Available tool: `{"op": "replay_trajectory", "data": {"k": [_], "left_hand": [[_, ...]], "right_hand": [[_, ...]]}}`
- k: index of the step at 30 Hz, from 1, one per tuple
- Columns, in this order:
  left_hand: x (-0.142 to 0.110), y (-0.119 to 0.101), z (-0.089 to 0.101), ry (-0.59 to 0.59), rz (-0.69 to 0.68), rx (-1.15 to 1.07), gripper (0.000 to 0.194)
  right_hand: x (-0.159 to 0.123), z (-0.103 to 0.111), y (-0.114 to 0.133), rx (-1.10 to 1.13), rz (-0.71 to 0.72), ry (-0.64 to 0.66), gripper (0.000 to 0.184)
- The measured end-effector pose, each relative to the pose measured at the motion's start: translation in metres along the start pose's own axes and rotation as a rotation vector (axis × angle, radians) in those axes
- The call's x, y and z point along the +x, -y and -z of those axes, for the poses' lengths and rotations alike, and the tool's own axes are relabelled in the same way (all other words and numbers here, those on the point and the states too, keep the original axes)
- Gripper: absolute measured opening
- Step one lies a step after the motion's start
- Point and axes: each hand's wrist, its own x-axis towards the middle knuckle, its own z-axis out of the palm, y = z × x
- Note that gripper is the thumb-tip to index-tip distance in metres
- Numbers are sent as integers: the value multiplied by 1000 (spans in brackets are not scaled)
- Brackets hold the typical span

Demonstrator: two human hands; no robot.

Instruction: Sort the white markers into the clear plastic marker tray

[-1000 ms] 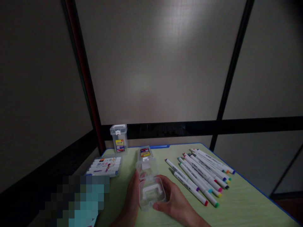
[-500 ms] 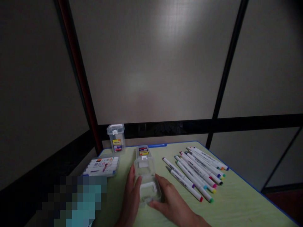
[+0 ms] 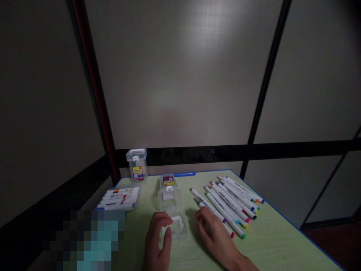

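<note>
A clear plastic box lies on its side with its open end toward me, and its flipped-back lid rests on the table in front. Beside the lid's left edge is my left hand, thumb and fingers apart around a gap; whether it touches the lid is unclear. To the right of the lid, my right hand has loosely curled fingers with nothing seen in them. It is close to a loose group of white markers with coloured ends, partly covering the nearest ones.
A second clear box stands upright with its lid shut at the back left. Nearer on the left lies a flat transparent case of markers. The green table has a blue edge, and panelled walls rise behind it.
Both hands have come away from the sides of the open box's lid. My right hand has moved right toward the markers, and my left slightly back. The view has shifted a little.
</note>
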Motion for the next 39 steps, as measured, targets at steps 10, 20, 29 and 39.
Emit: {"op": "replay_trajectory", "data": {"k": [10, 20, 29, 39], "left_hand": [[-24, -11, -34, 388, 346, -423, 9], [-20, -2, -35, 476, 692, -538, 2], [-18, -10, -38, 440, 754, -520, 3], [-13, -18, -36, 317, 802, -576, 12]], "right_hand": [[11, 38, -12, -654, -77, -32, 13], [8, 32, -18, -744, -89, 74, 15], [13, 36, -19, -569, -114, -96, 18], [10, 21, 9, 742, -366, -65, 36]]}}
